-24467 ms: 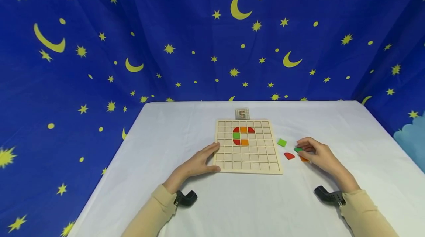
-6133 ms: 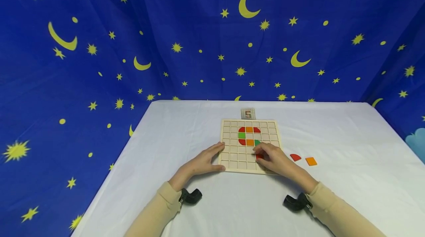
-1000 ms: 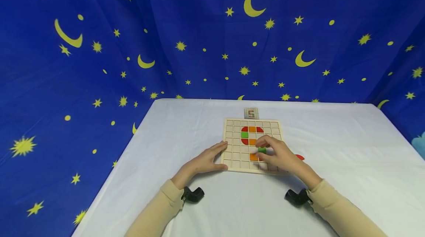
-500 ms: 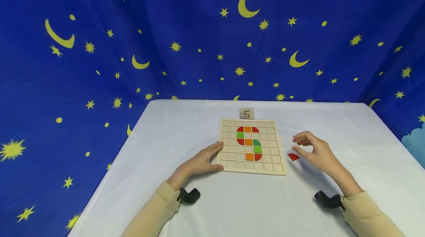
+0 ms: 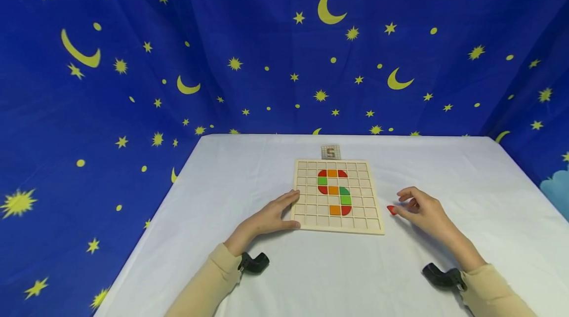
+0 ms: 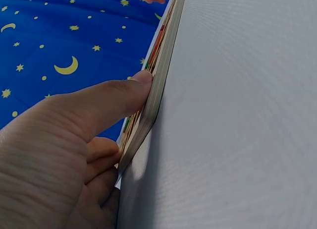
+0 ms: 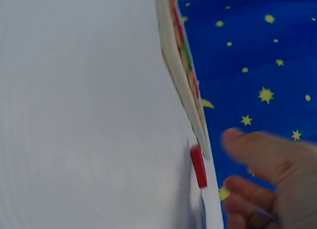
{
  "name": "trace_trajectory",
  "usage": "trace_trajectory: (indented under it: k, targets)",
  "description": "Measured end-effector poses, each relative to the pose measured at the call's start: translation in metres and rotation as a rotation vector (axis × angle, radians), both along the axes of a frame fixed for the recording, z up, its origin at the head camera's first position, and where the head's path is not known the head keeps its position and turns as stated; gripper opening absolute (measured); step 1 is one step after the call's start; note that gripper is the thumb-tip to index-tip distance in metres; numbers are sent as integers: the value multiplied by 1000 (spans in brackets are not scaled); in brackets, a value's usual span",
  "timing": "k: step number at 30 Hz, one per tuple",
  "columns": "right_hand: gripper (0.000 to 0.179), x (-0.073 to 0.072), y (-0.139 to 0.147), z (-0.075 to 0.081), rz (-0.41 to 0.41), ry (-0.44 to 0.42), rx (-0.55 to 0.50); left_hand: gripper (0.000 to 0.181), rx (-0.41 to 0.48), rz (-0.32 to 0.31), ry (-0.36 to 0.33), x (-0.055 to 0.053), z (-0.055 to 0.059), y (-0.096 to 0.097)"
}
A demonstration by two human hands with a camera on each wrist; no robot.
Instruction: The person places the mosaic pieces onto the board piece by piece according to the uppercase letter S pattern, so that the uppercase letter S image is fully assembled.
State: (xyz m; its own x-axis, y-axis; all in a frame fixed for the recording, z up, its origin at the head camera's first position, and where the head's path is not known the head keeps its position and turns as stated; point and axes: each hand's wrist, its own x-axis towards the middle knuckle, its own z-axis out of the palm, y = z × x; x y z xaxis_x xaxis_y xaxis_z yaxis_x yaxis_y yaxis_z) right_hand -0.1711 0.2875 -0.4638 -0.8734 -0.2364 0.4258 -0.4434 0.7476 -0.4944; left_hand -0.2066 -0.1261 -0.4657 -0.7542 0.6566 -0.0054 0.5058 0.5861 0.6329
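A light wooden grid board lies on the table, with red, orange and green tiles set in its cells in an S-like shape. My left hand rests at the board's left edge, fingers and thumb fairly straight against it. In the left wrist view the thumb touches the board's rim. To the right of the board lies a loose red quarter-circle tile, partly covered by my right thumb in the head view. My right hand is over it with fingers spread; the right wrist view shows the red tile apart from the fingers.
A small card with an S pattern on a grid lies just behind the board. White cloth covers the table. A blue curtain with yellow moons and stars hangs behind and at the sides.
My right hand has left the board, where it held a green square, and moved right and down to the red tile. That green square now sits in the board. The left hand stays.
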Motion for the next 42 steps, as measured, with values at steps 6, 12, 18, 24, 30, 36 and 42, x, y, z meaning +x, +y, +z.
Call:
trace_trajectory:
  k: [6,12,18,24,30,36,42]
  targets:
    - [37,-3,-3,-11,11,13,20,84,0,2,1,-1,0,0]
    - [34,-5,-3,-12,21,31,29,84,5,6,2,-2,0,0]
    - [33,-5,-2,-11,34,10,47,85,3,1,-1,-1,1,0]
    - [36,-6,-3,-12,42,31,62,84,11,-6,-1,1,2,-1]
    - [37,-9,-6,-13,-19,15,34,84,2,-10,7,1,3,-1]
    - [33,-12,-8,-15,1,30,68,83,9,-14,11,1,2,-1]
    - [37,-7,-4,-10,-5,-17,54,83,10,-27,18,1,3,-1]
